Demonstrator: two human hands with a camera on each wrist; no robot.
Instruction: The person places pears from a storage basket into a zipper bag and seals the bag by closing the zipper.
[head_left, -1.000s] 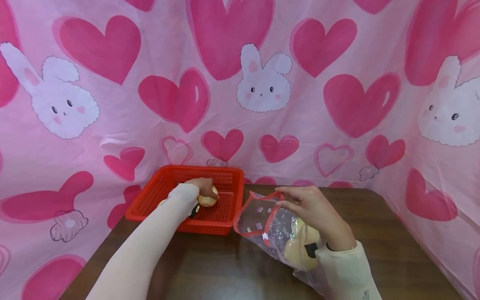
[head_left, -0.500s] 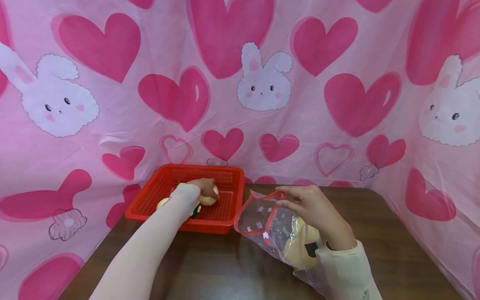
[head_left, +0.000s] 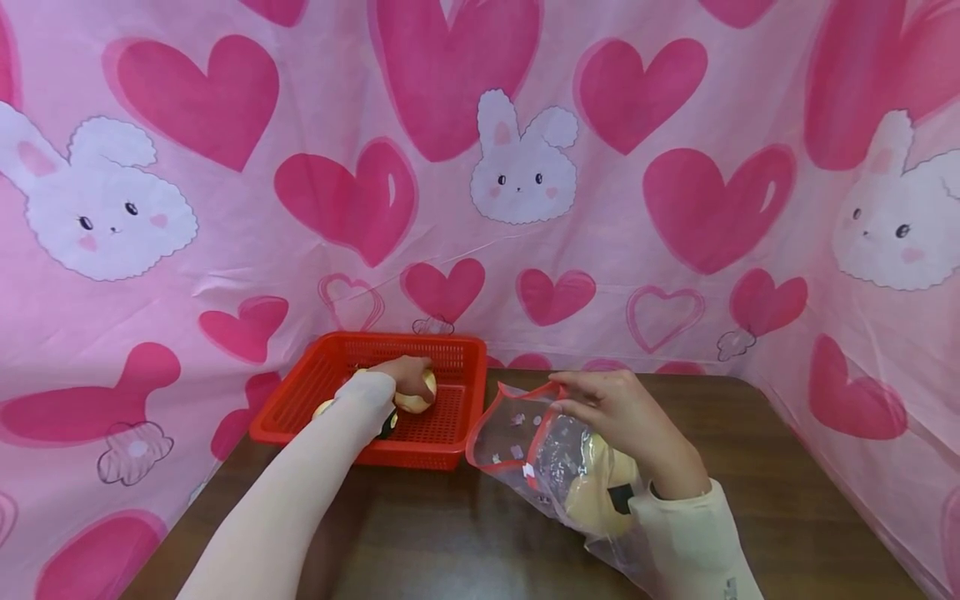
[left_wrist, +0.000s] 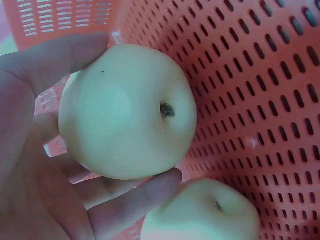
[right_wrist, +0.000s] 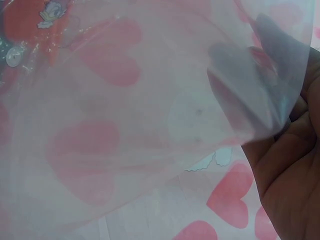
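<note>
My left hand [head_left: 408, 375] reaches into the red plastic basket [head_left: 468, 408]. Its thumb and fingers curl round a round, pale yellow fruit [left_wrist: 125, 112] with an apple-like dimple, seen large in the left wrist view. Just below it lies a second such fruit [left_wrist: 205, 215], near a fingertip. On the right, my right hand [head_left: 622, 417] pinches the red-trimmed mouth of a clear plastic bag [head_left: 517, 437], which gapes toward the basket. Inside the bag is pale yellow fruit [head_left: 600, 508] bearing a black patch. In the right wrist view, hazy film covers part of my fingers [right_wrist: 230, 80].
The basket stands at the back left of the dark wooden table [head_left: 420, 533]. Another pale fruit [head_left: 322, 407] shows partly beside my left sleeve, inside the basket. A pink cloth [head_left: 525, 250] printed with hearts and rabbits hangs behind and along both sides.
Very little differs. The head view shifts slightly, and the left hand stays round the fruit in the basket, while the right hand keeps its grip on the bag's mouth.
</note>
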